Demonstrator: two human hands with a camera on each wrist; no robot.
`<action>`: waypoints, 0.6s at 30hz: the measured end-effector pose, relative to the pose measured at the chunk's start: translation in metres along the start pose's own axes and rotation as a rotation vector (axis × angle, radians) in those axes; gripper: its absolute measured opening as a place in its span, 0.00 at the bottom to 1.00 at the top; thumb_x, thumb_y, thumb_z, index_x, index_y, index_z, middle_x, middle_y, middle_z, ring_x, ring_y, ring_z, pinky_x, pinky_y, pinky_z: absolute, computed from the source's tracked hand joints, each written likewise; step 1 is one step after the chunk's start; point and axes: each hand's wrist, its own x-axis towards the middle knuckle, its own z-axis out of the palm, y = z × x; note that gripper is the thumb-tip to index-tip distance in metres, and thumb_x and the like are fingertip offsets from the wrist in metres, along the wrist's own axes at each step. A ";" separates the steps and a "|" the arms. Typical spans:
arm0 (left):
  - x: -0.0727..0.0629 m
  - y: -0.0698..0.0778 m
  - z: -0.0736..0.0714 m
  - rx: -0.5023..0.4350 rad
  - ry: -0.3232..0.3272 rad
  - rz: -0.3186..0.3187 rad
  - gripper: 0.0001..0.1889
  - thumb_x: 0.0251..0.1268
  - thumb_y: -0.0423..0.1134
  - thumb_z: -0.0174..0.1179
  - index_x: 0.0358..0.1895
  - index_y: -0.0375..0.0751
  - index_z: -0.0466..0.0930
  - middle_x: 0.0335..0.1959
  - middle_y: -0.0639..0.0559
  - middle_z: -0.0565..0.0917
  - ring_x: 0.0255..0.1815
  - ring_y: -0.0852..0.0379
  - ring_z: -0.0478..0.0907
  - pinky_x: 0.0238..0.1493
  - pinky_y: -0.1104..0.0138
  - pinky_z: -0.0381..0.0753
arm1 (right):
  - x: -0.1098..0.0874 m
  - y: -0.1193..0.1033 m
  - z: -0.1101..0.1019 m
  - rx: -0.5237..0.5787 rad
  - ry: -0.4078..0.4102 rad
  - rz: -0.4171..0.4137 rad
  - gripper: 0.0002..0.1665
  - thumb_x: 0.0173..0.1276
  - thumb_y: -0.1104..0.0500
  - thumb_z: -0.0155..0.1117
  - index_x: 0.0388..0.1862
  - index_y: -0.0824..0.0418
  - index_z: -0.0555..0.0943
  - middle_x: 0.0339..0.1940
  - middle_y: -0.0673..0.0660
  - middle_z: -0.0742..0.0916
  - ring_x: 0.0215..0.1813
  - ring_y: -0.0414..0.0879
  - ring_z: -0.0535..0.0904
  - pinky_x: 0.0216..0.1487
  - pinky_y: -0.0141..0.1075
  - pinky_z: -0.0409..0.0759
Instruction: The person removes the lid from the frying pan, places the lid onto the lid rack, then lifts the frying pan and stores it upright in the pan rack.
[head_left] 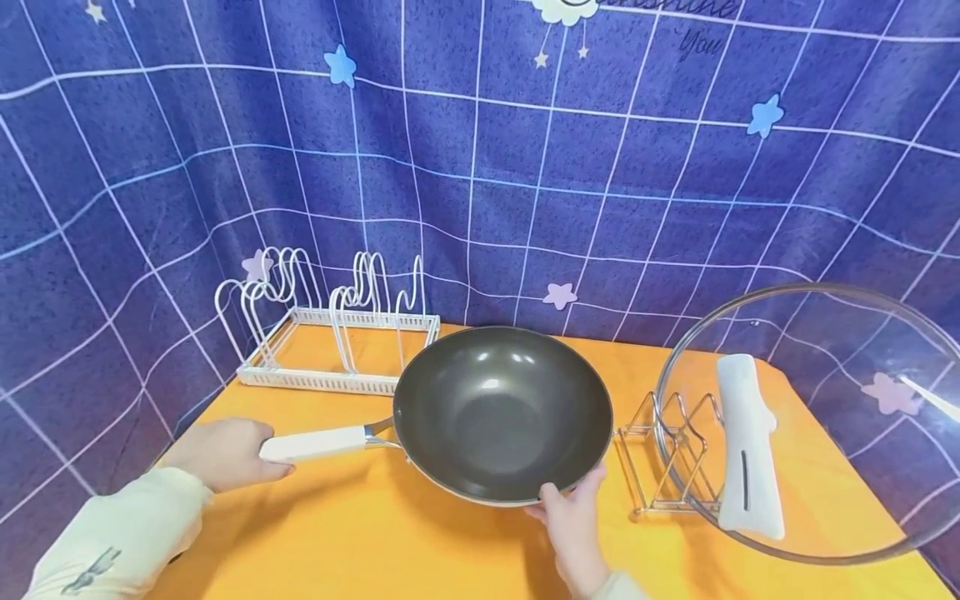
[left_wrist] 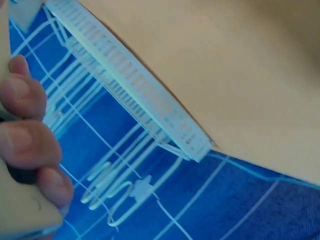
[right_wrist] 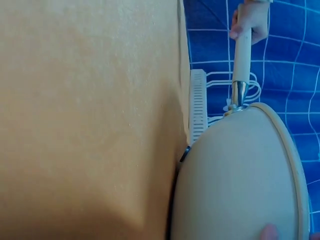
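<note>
A dark-coated wok (head_left: pixel 498 417) with a pale outside (right_wrist: pixel 235 175) is tilted, its inside facing the head camera. Curled around the end of its white handle (head_left: pixel 318 443) is my left hand (head_left: pixel 232 454). In the left wrist view, that hand's fingers (left_wrist: pixel 30 142) wrap the pale handle at the left edge. My right hand (head_left: pixel 573 529) grips the wok's near right rim, thumb at the edge and fingers underneath. Only a fingertip (right_wrist: pixel 269 232) of it shows on the pale outside in the right wrist view.
Behind the wok, to the left, stands a white wire rack (head_left: pixel 318 382) with upright loops. At right, a large glass lid (head_left: pixel 832 557) with a white handle (head_left: pixel 750 450) stands upright at a small metal rack (head_left: pixel 637 475). A blue gridded curtain (head_left: pixel 510 167) hangs behind the orange tabletop (head_left: pixel 360 533).
</note>
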 end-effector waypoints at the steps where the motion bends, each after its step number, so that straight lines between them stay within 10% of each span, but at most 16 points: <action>1: -0.001 0.002 -0.001 0.003 0.005 -0.009 0.21 0.48 0.60 0.65 0.20 0.50 0.68 0.14 0.60 0.67 0.17 0.59 0.63 0.18 0.64 0.63 | 0.003 -0.001 0.000 0.015 0.011 0.006 0.52 0.59 0.76 0.46 0.73 0.61 0.29 0.61 0.75 0.64 0.34 0.53 0.83 0.30 0.39 0.84; 7: 0.001 0.016 -0.002 0.006 0.016 -0.042 0.21 0.49 0.61 0.63 0.21 0.49 0.69 0.15 0.58 0.68 0.18 0.58 0.64 0.19 0.62 0.65 | 0.027 -0.011 -0.002 0.080 0.051 0.003 0.42 0.56 0.77 0.44 0.68 0.62 0.43 0.50 0.68 0.72 0.21 0.43 0.79 0.21 0.33 0.80; 18: 0.009 0.042 0.001 -0.001 0.018 -0.076 0.20 0.52 0.59 0.62 0.21 0.48 0.70 0.16 0.57 0.69 0.18 0.57 0.66 0.18 0.60 0.67 | 0.071 -0.027 -0.013 0.066 0.027 0.098 0.49 0.56 0.77 0.42 0.74 0.59 0.38 0.54 0.69 0.69 0.14 0.38 0.74 0.17 0.28 0.77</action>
